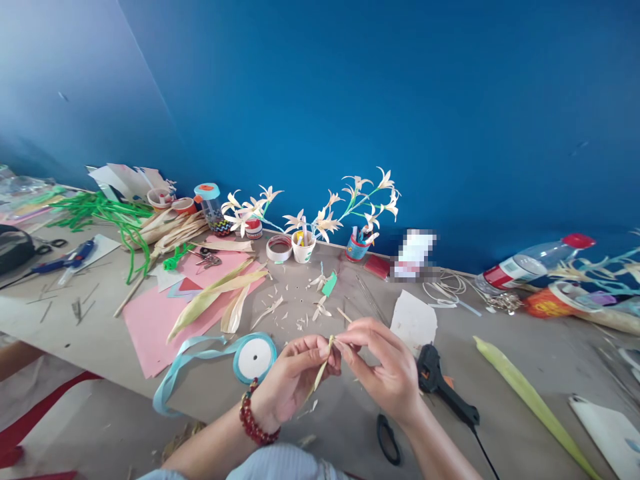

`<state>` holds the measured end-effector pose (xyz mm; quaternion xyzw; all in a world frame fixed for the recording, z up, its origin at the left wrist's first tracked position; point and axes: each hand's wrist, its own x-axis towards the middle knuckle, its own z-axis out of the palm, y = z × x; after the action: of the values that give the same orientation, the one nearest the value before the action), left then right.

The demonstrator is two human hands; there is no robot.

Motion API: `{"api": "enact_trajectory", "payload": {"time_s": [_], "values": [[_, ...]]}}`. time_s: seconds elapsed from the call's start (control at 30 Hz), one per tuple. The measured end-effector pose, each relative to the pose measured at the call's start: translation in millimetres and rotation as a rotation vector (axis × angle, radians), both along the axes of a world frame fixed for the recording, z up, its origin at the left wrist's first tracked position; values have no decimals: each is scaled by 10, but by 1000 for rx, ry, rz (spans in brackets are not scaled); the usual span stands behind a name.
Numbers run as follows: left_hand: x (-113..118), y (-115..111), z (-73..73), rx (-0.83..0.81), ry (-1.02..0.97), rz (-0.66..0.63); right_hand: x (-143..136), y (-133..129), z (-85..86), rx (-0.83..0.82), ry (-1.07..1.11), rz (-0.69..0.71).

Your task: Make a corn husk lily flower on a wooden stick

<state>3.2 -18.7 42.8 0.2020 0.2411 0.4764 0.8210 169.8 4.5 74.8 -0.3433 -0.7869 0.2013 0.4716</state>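
Observation:
Both of my hands meet above the front of the table, pinching a narrow pale-green strip of corn husk. My left hand [297,370], with red beads at the wrist, is closed on the husk strip [321,377], whose tail hangs below the fingers. The fingertips of my right hand [385,363] are closed at the strip's upper end, which looks twisted or folded. To the left lies a roll of light-blue ribbon [255,358]. Small husk flowers [321,309] and scraps lie just beyond my fingers.
A black glue gun [443,383] and a scissor handle [388,440] lie by my right forearm. Corn husks [205,300] rest on pink paper [145,333]. Husk-flower stems stand in a white cup [303,250] near the blue wall. A plastic bottle [530,267] lies at right.

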Motion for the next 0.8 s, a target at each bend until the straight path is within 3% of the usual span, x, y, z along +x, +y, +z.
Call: {"api": "enact_trajectory", "payload": {"time_s": [0.4, 0.8], "values": [[8, -14, 38, -16, 9, 1, 8, -11, 11, 8, -31, -10], [-14, 2, -39, 3, -20, -6, 37, -2, 5, -42, 24, 32]]}}
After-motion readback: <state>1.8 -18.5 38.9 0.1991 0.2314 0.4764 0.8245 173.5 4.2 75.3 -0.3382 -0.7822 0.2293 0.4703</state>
